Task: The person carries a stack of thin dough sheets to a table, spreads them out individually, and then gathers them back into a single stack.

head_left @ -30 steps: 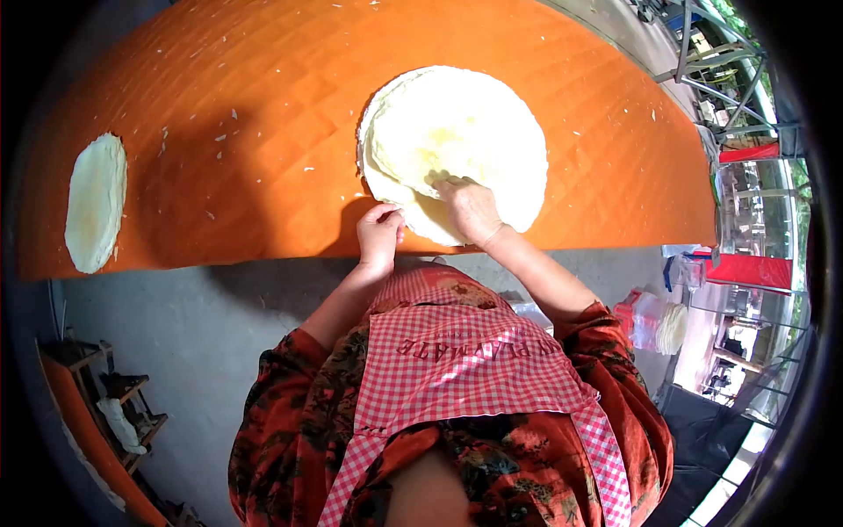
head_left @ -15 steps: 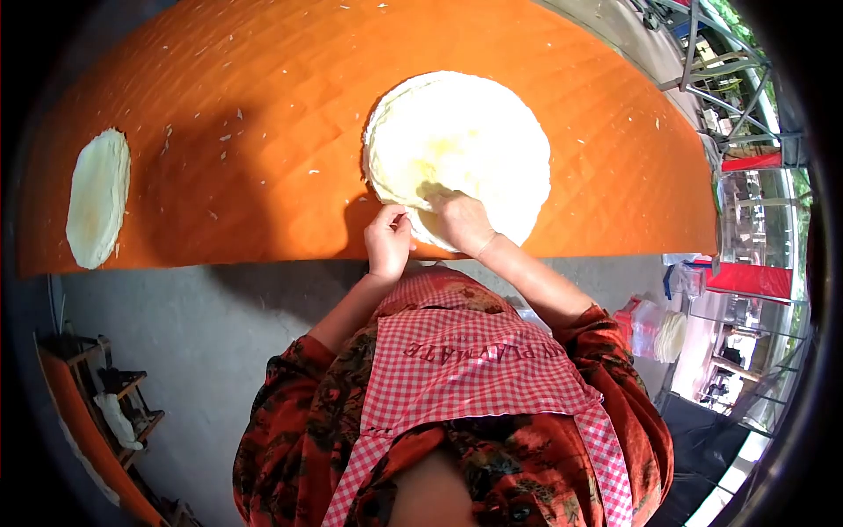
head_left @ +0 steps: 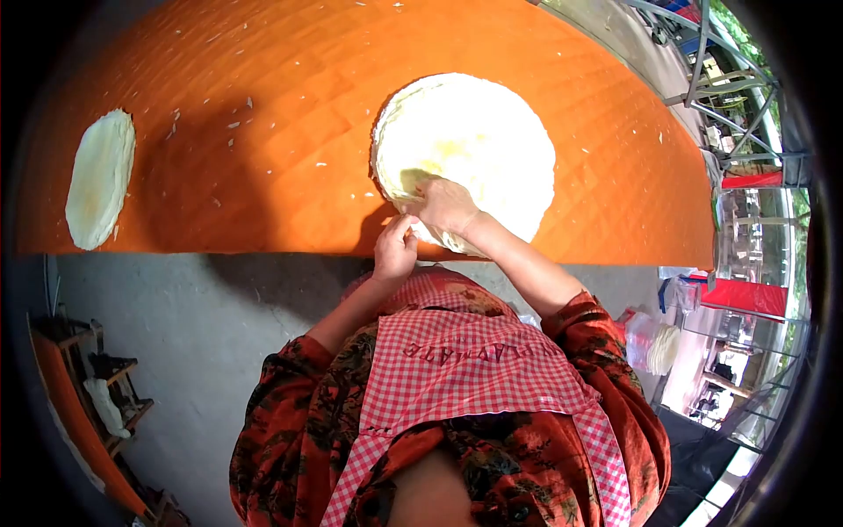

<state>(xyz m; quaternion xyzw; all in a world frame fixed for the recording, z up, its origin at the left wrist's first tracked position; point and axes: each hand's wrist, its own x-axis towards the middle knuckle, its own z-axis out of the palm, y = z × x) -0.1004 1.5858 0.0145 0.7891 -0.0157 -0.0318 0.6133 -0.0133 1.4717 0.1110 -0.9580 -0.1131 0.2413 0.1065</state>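
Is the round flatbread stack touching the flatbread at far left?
Apart: the head view shows orange cloth between the round stack and the far-left flatbread.

room over orange cloth (head_left: 307, 114) left of flatbread stack (head_left: 492, 149), right hand (head_left: 448, 207) across near side

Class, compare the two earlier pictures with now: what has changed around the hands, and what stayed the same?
The right hand has moved left across the round stack of flatbreads, and the left hand slightly right, so they are now close together at its near-left edge. Whether either newly gripped or released a sheet is unclear. The stack and the other flatbreads stay on the orange table.
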